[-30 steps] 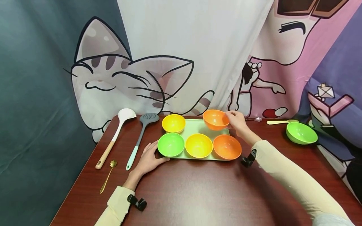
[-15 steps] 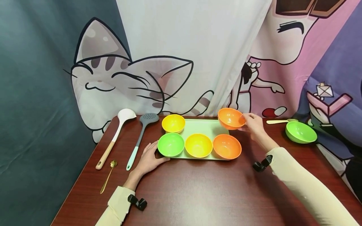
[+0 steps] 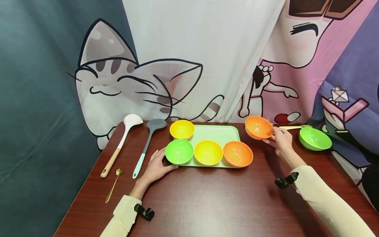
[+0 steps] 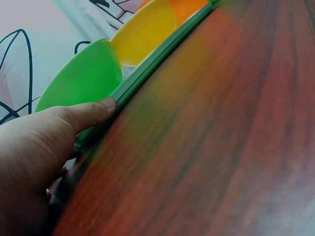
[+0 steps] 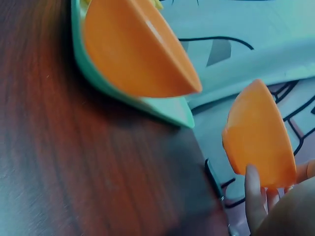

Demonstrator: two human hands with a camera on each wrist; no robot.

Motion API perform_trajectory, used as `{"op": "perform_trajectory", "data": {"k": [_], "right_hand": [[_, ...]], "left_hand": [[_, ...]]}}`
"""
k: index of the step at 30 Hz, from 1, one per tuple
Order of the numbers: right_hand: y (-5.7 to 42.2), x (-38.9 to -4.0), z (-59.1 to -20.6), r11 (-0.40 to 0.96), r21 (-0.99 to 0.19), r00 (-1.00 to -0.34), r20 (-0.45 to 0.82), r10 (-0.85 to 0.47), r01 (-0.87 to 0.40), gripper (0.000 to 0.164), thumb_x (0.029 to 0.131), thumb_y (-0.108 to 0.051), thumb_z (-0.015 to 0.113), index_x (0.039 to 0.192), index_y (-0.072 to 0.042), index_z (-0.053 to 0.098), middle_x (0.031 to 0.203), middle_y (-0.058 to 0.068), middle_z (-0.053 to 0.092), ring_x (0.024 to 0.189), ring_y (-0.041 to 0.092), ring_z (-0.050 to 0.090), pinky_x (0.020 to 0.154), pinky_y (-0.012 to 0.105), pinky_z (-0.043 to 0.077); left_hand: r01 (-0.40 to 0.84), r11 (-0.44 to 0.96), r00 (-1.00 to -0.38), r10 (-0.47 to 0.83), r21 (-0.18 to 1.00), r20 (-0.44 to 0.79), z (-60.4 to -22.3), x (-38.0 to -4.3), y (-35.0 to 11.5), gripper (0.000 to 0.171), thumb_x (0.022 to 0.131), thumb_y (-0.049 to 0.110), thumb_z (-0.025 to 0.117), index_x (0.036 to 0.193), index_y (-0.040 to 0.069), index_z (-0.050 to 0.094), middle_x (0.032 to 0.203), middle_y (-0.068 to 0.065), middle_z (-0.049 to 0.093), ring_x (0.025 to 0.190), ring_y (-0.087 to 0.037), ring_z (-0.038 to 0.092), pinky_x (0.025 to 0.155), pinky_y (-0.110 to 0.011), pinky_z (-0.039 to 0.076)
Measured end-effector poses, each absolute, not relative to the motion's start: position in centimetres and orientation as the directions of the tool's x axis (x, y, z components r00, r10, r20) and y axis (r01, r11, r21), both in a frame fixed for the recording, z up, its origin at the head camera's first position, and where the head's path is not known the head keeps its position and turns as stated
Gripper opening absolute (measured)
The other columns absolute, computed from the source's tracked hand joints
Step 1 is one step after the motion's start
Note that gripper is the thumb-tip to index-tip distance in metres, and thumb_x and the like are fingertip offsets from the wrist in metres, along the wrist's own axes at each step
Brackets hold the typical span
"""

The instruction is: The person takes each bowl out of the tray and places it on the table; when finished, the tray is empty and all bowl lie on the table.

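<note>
An orange bowl [image 3: 259,127] is held up by its right side over the table's back edge, right of the pale green tray [image 3: 213,131]. My right hand [image 3: 282,141] grips it, thumb at the rim and fingers [image 5: 253,191] against its underside. At the tray's front left corner my left hand [image 3: 155,168] holds on, its thumb [image 4: 101,109] along the front edge; its other fingers are mostly hidden in the left wrist view. On the tray stand a green bowl [image 3: 179,152], a yellow bowl [image 3: 208,153], a second orange bowl [image 3: 238,154] and another yellow bowl [image 3: 182,130] behind.
Left of the tray lie a white ladle [image 3: 124,138] with a wooden handle, a grey slotted turner [image 3: 149,138] and a small gold spoon [image 3: 113,186]. A second green bowl [image 3: 315,139] and a pale-handled utensil [image 3: 296,127] are at the far right. A printed curtain [image 3: 207,42] hangs behind.
My right hand has carried the orange bowl rightward, from above the tray's back right part to beyond its right side. My left hand and the bowls on the tray have stayed put.
</note>
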State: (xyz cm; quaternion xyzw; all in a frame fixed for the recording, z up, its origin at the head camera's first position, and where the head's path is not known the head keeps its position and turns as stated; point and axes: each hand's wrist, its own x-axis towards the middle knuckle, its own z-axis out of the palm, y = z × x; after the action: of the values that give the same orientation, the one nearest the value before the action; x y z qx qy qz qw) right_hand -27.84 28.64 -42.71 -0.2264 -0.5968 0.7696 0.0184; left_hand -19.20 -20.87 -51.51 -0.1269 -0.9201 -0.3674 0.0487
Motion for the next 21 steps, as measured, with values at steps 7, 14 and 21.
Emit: {"op": "perform_trajectory", "data": {"k": [7, 14, 21], "right_hand": [[30.1, -27.2, -44.1, -0.314, -0.917, -0.841, -0.362, 0.402, 0.245, 0.012, 0.096, -0.013, 0.056, 0.102, -0.016, 0.047, 0.1, -0.001, 0.049, 0.064, 0.006, 0.061, 0.06, 0.029, 0.062], [31.5, -26.9, -44.8, -0.339, -0.905, -0.81, -0.392, 0.436, 0.256, 0.009, 0.096, -0.013, 0.055, 0.102, -0.015, 0.049, 0.105, 0.0, 0.044, 0.065, 0.008, 0.054, 0.058, 0.029, 0.062], [33.2, -26.4, -45.2, -0.407, -0.882, -0.761, -0.429, 0.486, 0.238, 0.012, 0.094, -0.008, 0.053, 0.104, -0.014, 0.05, 0.11, -0.002, 0.042, 0.072, 0.009, 0.059, 0.055, 0.031, 0.061]], "left_hand": [[0.286, 0.697, -0.958, 0.199, 0.658, 0.206, -51.5, -19.2, -20.9, 0.087, 0.078, 0.046, 0.083, 0.151, 0.02, 0.044, 0.154, -0.006, 0.046, 0.148, -0.027, 0.036, 0.123, -0.057, 0.016], [0.262, 0.7, -0.965, 0.193, 0.664, 0.177, -51.5, -18.9, -20.9, 0.089, 0.078, 0.047, 0.083, 0.152, 0.02, 0.043, 0.156, -0.005, 0.045, 0.149, -0.027, 0.034, 0.124, -0.056, 0.015], [0.273, 0.701, -0.962, 0.202, 0.658, 0.185, -51.6, -19.3, -20.7, 0.088, 0.078, 0.047, 0.083, 0.152, 0.02, 0.043, 0.156, -0.005, 0.044, 0.149, -0.026, 0.035, 0.125, -0.055, 0.015]]}}
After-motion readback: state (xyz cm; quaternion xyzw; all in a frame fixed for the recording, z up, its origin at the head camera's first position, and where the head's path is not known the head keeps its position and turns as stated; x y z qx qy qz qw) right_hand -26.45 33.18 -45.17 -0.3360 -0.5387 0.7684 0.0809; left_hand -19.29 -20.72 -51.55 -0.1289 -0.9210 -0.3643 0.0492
